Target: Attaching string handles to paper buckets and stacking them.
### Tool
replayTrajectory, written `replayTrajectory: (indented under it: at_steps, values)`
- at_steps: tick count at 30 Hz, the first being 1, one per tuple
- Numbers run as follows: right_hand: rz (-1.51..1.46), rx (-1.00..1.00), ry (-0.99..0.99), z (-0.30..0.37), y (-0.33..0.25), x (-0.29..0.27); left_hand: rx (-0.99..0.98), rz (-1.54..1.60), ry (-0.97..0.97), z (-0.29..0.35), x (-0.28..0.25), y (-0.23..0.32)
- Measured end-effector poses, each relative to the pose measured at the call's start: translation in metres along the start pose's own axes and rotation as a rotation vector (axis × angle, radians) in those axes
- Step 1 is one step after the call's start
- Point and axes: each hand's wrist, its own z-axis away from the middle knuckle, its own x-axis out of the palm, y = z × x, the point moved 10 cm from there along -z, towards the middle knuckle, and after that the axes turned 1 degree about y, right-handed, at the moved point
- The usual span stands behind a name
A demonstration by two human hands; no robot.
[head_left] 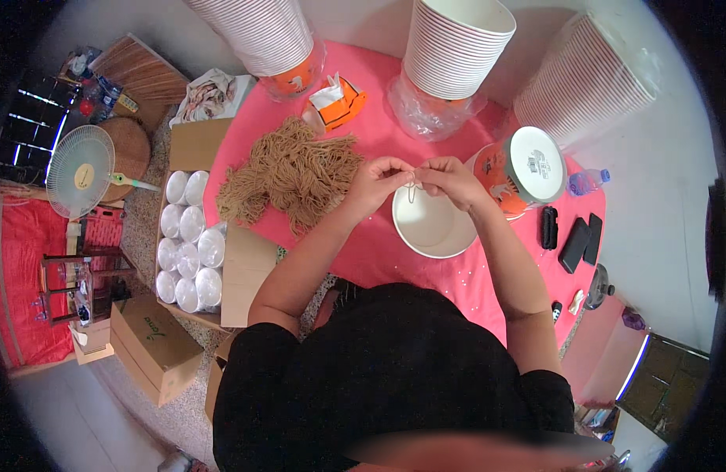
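My left hand (376, 184) and my right hand (454, 181) meet over the table, fingertips pinched close together. Between them hangs a small loop of thin tan cord (411, 193); both hands grip it. Just below sits an open white paper bucket (435, 250), whose visible inside is plain white. To the left of my left hand lies a large tangled heap of brown cords (296, 175). An orange printed bucket (498, 175) with a white base facing up stands to the right of my right hand.
Tall stacks of white paper buckets (457, 47) line the pink table's (371, 267) far side. A tissue pack (343, 102) lies there too. Rightward are a plastic bottle (587, 182) and phones (575, 245). A carton of clear-wrapped white cups (191, 224) stands left, near a fan (81, 171).
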Motion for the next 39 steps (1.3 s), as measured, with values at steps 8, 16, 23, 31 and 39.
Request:
replayTrajectory:
  at_steps: [8, 16, 23, 31, 39]
  values:
    - [0.156, -0.247, 0.18, 0.007, -0.017, 0.006, -0.11, 0.095, 0.093, 0.0, -0.009, -0.02]
    - [0.316, -0.458, 0.242, 0.014, -0.035, 0.011, -0.475, 0.562, 0.043, 0.009, 0.009, -0.03]
    - [0.506, -0.622, 0.358, 0.026, -0.05, 0.013, -0.423, 0.556, -0.026, 0.007, 0.005, -0.035]
    - [0.493, -0.565, 0.331, 0.022, -0.044, 0.012, -0.341, 0.287, 0.115, 0.008, -0.012, -0.025]
    - [0.567, -0.549, 0.34, 0.028, -0.042, 0.006, -0.021, -0.196, 0.069, 0.003, -0.009, 0.004]
